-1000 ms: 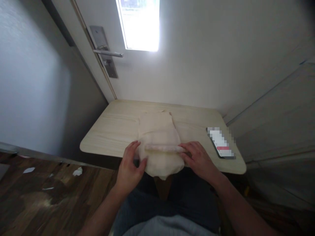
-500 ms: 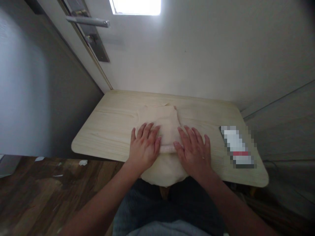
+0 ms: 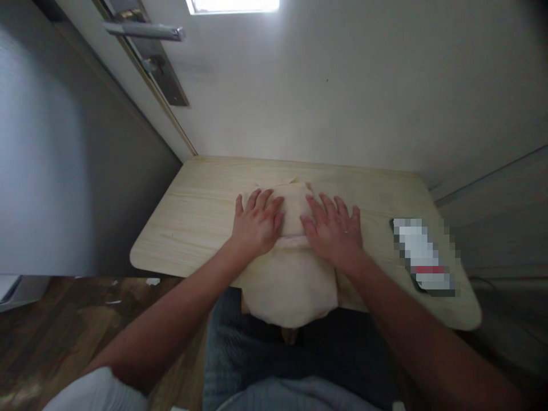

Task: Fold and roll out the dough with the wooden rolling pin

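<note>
A cream-coloured folded cloth point(image 3: 291, 279) lies on a small light wooden table point(image 3: 201, 211), its near part hanging over the table's front edge. My left hand point(image 3: 257, 222) lies flat on the cloth's far left part, fingers stretched out. My right hand point(image 3: 331, 231) lies flat beside it on the far right part, fingers spread, a ring on one finger. A rolled pinkish fold point(image 3: 291, 242) of the cloth shows between the two wrists. Neither hand holds anything.
A phone point(image 3: 423, 260) lies on the table's right side. A white wall stands right behind the table, and a door with a metal handle point(image 3: 145, 31) is at the upper left. Dark wooden floor with paper scraps point(image 3: 152, 281) lies left. My lap is below the table edge.
Both hands went from gripping the rolled fold at the table's front edge to lying flat on the cloth, then slid farther away across it. The view tilted downward.
</note>
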Action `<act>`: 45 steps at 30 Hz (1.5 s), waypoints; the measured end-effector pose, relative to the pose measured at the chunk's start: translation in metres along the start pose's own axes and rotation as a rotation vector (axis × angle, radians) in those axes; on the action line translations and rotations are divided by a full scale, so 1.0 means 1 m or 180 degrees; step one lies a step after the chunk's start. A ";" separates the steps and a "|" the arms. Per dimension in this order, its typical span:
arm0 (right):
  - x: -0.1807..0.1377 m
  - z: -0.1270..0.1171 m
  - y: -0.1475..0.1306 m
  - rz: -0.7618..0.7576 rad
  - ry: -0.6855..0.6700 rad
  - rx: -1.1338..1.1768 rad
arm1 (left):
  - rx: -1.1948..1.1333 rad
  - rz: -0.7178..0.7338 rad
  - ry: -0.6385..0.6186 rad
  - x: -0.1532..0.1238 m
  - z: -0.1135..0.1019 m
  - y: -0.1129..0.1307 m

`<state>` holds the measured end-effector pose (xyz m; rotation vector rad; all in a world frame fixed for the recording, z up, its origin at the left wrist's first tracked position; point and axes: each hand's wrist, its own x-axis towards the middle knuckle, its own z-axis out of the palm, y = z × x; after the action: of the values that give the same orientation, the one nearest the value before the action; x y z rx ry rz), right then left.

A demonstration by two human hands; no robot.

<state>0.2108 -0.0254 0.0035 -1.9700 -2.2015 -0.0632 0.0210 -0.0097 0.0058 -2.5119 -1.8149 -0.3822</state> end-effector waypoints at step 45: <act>0.061 0.020 -0.042 -0.0173 0.0163 0.0167 | -0.0326 -0.0340 0.0251 -0.028 0.002 -0.006</act>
<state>0.1607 0.0328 -0.0026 -1.8604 -2.2016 -0.0623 0.0075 -0.0336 -0.0032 -2.4309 -1.9525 -0.5832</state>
